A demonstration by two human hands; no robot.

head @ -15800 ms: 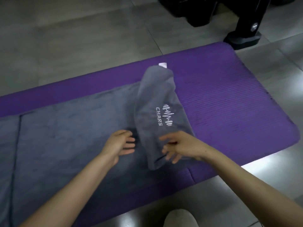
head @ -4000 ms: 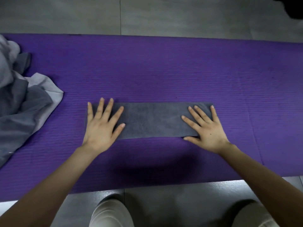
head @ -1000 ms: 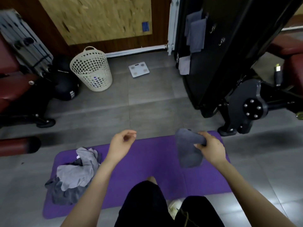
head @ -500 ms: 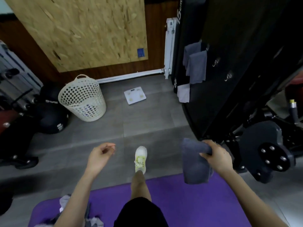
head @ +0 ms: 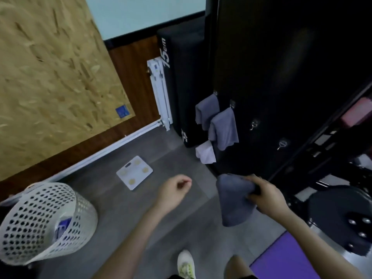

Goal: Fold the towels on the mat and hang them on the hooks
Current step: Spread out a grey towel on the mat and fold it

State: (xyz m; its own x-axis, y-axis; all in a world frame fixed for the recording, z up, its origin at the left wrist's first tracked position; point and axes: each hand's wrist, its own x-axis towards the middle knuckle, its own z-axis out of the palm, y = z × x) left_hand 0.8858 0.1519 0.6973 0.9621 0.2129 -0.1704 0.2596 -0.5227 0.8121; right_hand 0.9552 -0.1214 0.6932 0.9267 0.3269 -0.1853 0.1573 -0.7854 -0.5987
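Observation:
My right hand (head: 265,196) grips a folded grey towel (head: 234,202), which hangs down in front of the black panel (head: 281,77). My left hand (head: 174,192) is loosely curled in the air with nothing in it. Two grey towels (head: 223,127) hang from hooks on the panel, and a white cloth (head: 205,153) sits below them. Two bare metal hooks (head: 254,124) (head: 281,144) stand further right on the panel. Only a corner of the purple mat (head: 285,258) shows at the bottom right.
A white perforated basket (head: 44,222) stands on the floor at the left. A white bathroom scale (head: 134,172) lies on the grey tiles ahead. Black gym equipment (head: 340,216) fills the right. My foot in a white shoe (head: 186,264) is at the bottom.
I have walked off the mat toward the black panel with the folded towel in my right hand. The hooks and hung towels are nearer; the mat has slid almost out of view.

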